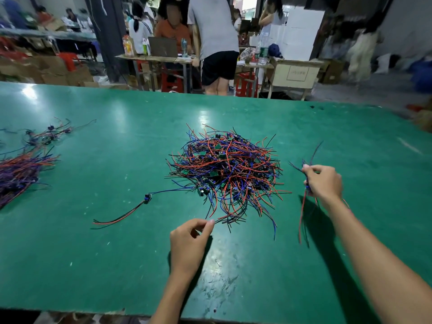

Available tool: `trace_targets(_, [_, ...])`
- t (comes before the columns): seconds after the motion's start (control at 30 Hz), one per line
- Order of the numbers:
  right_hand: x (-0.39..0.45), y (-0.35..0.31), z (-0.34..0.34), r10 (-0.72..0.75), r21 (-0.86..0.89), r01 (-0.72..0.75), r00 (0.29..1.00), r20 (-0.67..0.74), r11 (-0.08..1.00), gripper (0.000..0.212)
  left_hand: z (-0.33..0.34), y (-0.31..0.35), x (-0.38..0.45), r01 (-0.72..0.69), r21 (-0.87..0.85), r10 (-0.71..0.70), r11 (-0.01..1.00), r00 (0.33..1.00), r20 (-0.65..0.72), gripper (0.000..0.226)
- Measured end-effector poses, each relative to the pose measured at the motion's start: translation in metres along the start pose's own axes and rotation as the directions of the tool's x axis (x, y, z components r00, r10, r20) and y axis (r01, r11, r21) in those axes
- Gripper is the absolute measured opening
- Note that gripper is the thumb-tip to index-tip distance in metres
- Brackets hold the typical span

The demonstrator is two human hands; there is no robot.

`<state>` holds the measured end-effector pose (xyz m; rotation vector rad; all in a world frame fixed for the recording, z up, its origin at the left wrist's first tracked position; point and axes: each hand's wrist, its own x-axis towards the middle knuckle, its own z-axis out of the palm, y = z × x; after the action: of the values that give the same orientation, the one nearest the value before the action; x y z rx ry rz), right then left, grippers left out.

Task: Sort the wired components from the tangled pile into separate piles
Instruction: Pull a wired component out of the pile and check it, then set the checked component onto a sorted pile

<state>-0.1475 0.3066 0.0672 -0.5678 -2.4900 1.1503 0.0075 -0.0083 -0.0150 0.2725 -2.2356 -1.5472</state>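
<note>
Green table [93,265], tangled pile [225,174] dead centre. My right hand [323,182] grips a few wired components [304,206]; left hand [189,242] pinches a pile wire [230,221]. Yanking probably drags the whole knot along.

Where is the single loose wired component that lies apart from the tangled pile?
In the head view, the loose wired component lies on the green table, left of the tangled pile and beyond the left hand.
</note>
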Motion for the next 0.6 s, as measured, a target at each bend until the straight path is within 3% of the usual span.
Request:
trace_targets(0.07, [0.017, 0.005, -0.007, -0.032, -0.286, 0.043, 0.998, 0.045, 0.957, 0.038, 0.001, 0.002, 0.004, 0.025, 0.008, -0.025, 1.000, 1.000, 0.003, 0.016])
trace_targets(0.13, [0.018, 0.009, -0.008, -0.035, -0.421, 0.060, 0.997, 0.066, 0.905, 0.050, 0.002, 0.002, 0.005, 0.041, 0.006, -0.041, 0.999, 0.999, -0.001, 0.018])
trace_targets(0.33, [-0.057, 0.041, 0.027, -0.254, -0.543, 0.293, 0.956, 0.148, 0.787, 0.048, 0.001, 0.000, 0.005, 0.053, -0.003, -0.053, 0.999, 0.998, -0.014, 0.018])
trace_targets(0.47, [-0.066, 0.058, 0.037, -0.170, -0.569, 0.257, 0.964, 0.203, 0.781, 0.058, 0.001, 0.001, 0.004, 0.044, 0.016, -0.044, 0.999, 0.999, 0.000, 0.018])
trace_targets(0.6, [-0.043, 0.056, 0.027, -0.140, -0.474, 0.234, 0.964, 0.224, 0.849, 0.056, -0.001, 0.002, 0.003, 0.051, 0.013, -0.050, 0.999, 0.999, -0.004, 0.020])
